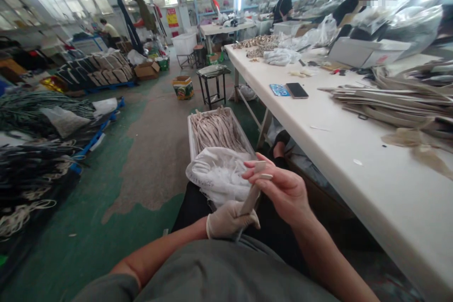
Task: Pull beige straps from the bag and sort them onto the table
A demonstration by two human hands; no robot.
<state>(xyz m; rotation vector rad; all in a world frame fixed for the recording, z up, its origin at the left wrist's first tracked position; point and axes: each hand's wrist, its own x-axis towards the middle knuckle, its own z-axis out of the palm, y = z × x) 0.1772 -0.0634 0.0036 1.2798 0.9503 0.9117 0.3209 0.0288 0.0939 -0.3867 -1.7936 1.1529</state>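
Note:
My left hand (pixel 230 219), in a thin whitish glove, is closed around a flat beige strap (pixel 250 199) that points upward from the fist. Bare, my right hand (pixel 285 186) pinches at the strap's upper end. Between its thumb and fingers shows a small off-white piece (pixel 266 176); whether it is separate from the strap I cannot tell. Just beyond the hands, a white plastic bag (pixel 221 170) with pale contents rests over the near end of a white crate (pixel 190 137). Many similar beige straps (pixel 217 130) lie inside that crate.
On my right, a long white table (pixel 329 139) carries a phone (pixel 297 90), a blue card (pixel 279 90) and a pile of beige straps (pixel 392 104). A black stool (pixel 213 80) and a carton (pixel 183 88) stand ahead. Pallets (pixel 95 132) with bundles line the left. Other people work farther back.

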